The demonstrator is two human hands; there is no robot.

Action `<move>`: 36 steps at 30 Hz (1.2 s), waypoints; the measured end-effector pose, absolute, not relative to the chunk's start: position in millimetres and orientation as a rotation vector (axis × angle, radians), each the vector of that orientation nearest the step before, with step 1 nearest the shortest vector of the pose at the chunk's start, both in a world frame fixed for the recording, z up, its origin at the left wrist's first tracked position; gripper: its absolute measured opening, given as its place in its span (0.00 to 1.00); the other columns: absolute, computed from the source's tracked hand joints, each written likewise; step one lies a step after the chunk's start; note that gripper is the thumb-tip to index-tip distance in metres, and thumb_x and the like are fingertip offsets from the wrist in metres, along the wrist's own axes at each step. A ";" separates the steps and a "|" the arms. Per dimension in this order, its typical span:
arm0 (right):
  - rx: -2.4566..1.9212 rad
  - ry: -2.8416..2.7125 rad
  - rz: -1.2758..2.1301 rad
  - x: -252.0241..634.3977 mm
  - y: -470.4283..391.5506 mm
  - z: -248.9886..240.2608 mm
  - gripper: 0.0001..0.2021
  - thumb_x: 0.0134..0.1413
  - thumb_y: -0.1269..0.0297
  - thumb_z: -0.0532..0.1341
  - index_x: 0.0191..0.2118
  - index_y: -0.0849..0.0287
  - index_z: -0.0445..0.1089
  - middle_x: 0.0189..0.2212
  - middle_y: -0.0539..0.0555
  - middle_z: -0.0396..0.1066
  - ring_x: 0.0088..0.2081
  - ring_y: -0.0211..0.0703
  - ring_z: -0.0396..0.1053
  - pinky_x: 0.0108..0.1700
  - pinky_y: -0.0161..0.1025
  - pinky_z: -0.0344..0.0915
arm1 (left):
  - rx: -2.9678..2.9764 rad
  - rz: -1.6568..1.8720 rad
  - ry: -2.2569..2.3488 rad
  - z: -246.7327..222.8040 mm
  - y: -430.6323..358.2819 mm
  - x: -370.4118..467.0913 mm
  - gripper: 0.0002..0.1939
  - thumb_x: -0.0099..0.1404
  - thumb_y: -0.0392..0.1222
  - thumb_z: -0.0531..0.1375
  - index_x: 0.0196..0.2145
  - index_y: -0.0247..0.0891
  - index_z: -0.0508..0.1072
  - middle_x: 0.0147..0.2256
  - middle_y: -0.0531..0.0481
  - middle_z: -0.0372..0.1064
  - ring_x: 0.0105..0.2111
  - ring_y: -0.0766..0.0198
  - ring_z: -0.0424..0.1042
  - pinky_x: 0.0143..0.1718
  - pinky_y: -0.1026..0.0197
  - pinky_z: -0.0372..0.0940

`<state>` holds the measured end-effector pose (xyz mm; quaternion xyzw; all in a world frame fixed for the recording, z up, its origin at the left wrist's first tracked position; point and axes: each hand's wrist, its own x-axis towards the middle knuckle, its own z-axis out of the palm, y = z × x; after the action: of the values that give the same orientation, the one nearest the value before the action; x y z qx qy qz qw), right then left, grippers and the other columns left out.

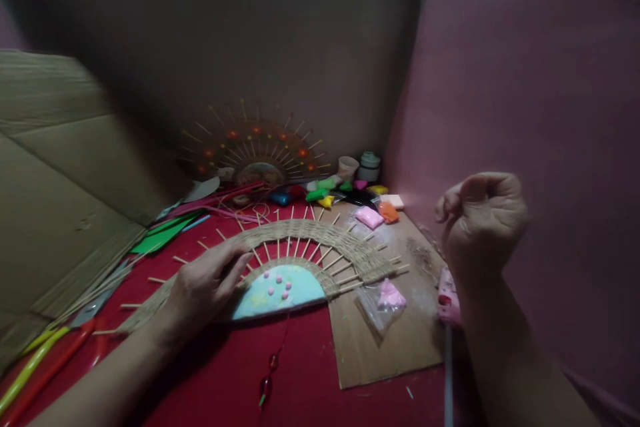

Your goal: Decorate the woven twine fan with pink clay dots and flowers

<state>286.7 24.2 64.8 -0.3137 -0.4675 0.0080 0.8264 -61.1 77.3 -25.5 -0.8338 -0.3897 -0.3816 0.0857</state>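
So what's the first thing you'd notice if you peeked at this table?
Probably the woven fan in the middle, a half circle with sticks poking out and a pale blue centre dotted with pink. The left hand rests flat on its left side, while the right hand hangs in a loose fist above a pink glue gun. Bright clay packets lie behind.

red tablecloth (pixel 300 380), tan woven fan (pixel 320 237) (pale-blue centre)

A half-round woven fan (pixel 300 247) with jutting sticks and pale blue centre lies flat on red cloth.
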 end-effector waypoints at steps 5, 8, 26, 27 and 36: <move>-0.624 -1.021 0.090 286.8 21.1 66.5 0.10 0.57 0.66 0.60 0.27 0.56 0.58 0.14 0.41 0.53 0.13 0.31 0.52 0.14 0.32 0.51 | -2.466 -1.187 -1.140 -23.8 76.7 -60.2 0.10 0.66 0.47 0.53 0.38 0.42 0.70 0.34 0.49 0.76 0.28 0.60 0.75 0.30 0.59 0.70; -0.645 -1.019 0.118 287.0 21.2 65.2 0.11 0.58 0.64 0.59 0.27 0.56 0.58 0.14 0.41 0.52 0.14 0.31 0.51 0.14 0.31 0.48 | -2.479 -1.188 -1.139 -25.0 76.9 -60.6 0.08 0.66 0.46 0.54 0.39 0.43 0.69 0.34 0.49 0.76 0.29 0.60 0.75 0.30 0.59 0.70; -0.738 -1.098 0.216 271.7 26.7 62.6 0.12 0.58 0.62 0.60 0.25 0.57 0.59 0.15 0.43 0.59 0.15 0.32 0.57 0.16 0.33 0.53 | -2.498 -1.417 -1.430 19.6 43.5 -52.1 0.07 0.64 0.43 0.56 0.30 0.40 0.71 0.22 0.57 0.66 0.20 0.71 0.63 0.24 0.68 0.60; -0.719 -1.102 0.183 269.8 27.5 64.0 0.11 0.57 0.64 0.60 0.26 0.57 0.59 0.15 0.43 0.59 0.15 0.32 0.58 0.16 0.33 0.54 | -2.481 -1.433 -1.426 25.4 40.1 -54.1 0.08 0.64 0.43 0.56 0.29 0.39 0.70 0.20 0.58 0.64 0.19 0.72 0.61 0.23 0.68 0.58; -0.677 -1.217 0.186 247.4 31.7 67.3 0.08 0.51 0.74 0.62 0.29 0.58 0.60 0.13 0.40 0.59 0.12 0.30 0.54 0.11 0.32 0.51 | -2.335 -1.796 -1.824 19.7 41.2 -79.9 0.09 0.62 0.42 0.57 0.26 0.37 0.70 0.19 0.57 0.59 0.19 0.72 0.57 0.21 0.67 0.54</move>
<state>247.4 31.7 67.3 -0.3114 -0.5595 0.0856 0.7633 -79.9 41.2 19.7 -0.6651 -0.5196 -0.5117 -0.1608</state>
